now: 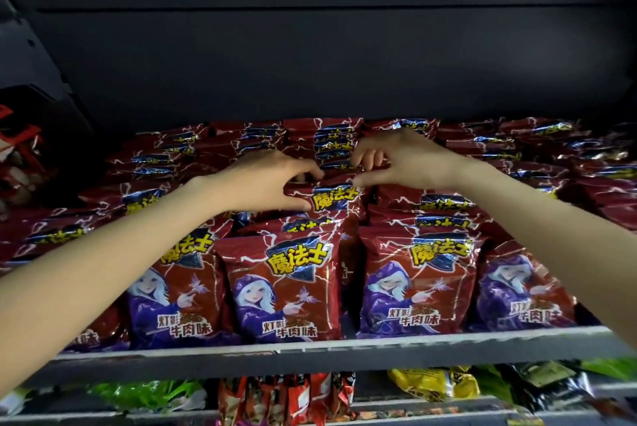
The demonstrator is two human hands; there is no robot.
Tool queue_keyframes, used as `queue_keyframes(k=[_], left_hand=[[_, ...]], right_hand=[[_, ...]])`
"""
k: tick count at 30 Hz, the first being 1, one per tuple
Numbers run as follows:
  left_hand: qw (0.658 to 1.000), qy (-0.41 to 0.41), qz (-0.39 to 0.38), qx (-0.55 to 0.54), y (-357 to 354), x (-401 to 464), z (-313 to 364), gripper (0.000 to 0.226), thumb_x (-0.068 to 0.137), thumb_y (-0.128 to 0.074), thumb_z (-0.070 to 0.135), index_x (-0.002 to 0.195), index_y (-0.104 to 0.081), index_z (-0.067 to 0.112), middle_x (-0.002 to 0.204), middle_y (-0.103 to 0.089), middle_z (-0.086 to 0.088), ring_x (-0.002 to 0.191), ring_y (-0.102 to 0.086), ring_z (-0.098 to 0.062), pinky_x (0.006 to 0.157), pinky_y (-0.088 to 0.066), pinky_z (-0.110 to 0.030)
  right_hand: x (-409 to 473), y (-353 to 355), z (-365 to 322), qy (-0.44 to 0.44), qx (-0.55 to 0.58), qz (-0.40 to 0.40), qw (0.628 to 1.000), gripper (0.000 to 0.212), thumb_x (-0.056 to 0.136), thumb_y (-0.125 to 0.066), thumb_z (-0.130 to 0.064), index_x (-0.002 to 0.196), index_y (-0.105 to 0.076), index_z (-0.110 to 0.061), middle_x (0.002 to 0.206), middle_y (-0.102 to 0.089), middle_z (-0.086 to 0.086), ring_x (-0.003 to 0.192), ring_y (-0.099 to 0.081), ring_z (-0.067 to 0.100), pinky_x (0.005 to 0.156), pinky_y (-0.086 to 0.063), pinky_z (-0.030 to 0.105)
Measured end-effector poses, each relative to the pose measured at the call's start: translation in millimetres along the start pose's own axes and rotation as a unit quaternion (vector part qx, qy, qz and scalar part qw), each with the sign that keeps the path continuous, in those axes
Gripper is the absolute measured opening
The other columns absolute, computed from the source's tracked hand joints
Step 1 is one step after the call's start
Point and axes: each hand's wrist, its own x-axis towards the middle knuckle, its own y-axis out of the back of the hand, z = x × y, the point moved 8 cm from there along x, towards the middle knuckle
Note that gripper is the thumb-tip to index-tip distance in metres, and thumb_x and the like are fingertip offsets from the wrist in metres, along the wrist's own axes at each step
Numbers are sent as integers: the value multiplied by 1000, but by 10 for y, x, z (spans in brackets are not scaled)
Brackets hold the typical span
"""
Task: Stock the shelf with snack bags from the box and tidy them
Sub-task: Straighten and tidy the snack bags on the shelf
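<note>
Several rows of red snack bags with a purple-robed cartoon figure fill the grey shelf point(344, 348). Both my arms reach over the front bags into the middle row. My left hand point(267, 182) grips the top left corner of one upright red snack bag point(332, 199) there. My right hand point(396, 158) pinches the same bag's top right edge, with the fingers curled behind it. The front bag of that row point(286, 284) stands upright just below. The box is out of view.
Red packets point(15, 149) sit on a dark side panel at the far left. The shelf below holds green bags point(148, 394), red-orange packets point(286, 398) and yellow bags point(431, 382). A dark back wall rises above the rows.
</note>
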Motion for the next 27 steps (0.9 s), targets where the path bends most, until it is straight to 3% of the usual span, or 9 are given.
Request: queue_keyframes(k=[2,7,10,13,15,18,20,22,27], left_hand=[[999,3,-18,-28,3,14,4,50,82,-64,49,127,-45,39,106,-52,16,79,-50,1,70,-43,-23],[993,-48,65,-81,251,179,227,30,85,-61,41,114,-58,34,104,-54,19,93,-51,-1,85,-47,-28],[990,-91,59,-86,276,382,546,27,89,-57,39,115,-59,32,111,-56,17,99,-51,0,88,-44,-24],[991,-107,15,-76,188,554,792,32,90,-53,42,120,-57,30,117,-56,12,104,-50,-4,91,-42,-25],[992,-100,-32,-65,85,616,871,37,89,-53,47,122,-55,31,116,-55,12,105,-49,-6,91,-41,-26],[995,-82,-56,-33,-17,668,914,37,85,-60,46,119,-55,31,103,-52,11,93,-45,-3,82,-39,-25],[996,-72,-50,-15,-37,691,917,34,84,-64,42,114,-56,28,97,-47,10,81,-39,3,73,-34,-23],[997,-68,-38,3,-45,690,899,32,82,-67,41,108,-58,26,95,-46,7,81,-41,-2,72,-33,-24],[999,-32,-13,40,-93,671,841,39,80,-64,51,113,-60,29,102,-51,2,94,-46,-13,81,-41,-28]], right_hand=[[-176,236,102,-1,50,52,997,25,82,-67,-39,102,-65,-23,90,-64,-10,84,-59,0,70,-42,5],[-688,562,536,-34,3,67,997,11,86,-65,-30,96,-67,-26,89,-66,-12,82,-61,-1,70,-42,3],[-824,435,738,-54,-76,-11,996,20,88,-59,-40,97,-69,-26,95,-67,-14,88,-61,1,75,-44,8],[-886,282,852,-52,-138,-99,984,35,86,-51,-54,109,-64,-31,104,-61,-18,97,-56,2,87,-47,26],[-900,254,886,-52,-129,-139,980,40,86,-51,-55,117,-59,-30,111,-56,-17,104,-53,3,92,-45,28],[-851,242,858,-26,-97,-165,981,30,87,-55,-50,109,-57,-31,112,-55,-15,104,-51,4,91,-44,27],[-789,226,829,-9,-101,-162,982,23,88,-57,-47,102,-54,-30,104,-53,-15,93,-50,4,80,-42,21],[-706,224,799,7,-131,-136,982,24,89,-57,-46,99,-54,-24,96,-51,-14,82,-46,2,68,-36,16],[-615,301,751,66,-176,-57,981,18,88,-60,-44,89,-54,-27,93,-58,-11,86,-51,7,75,-43,29]])
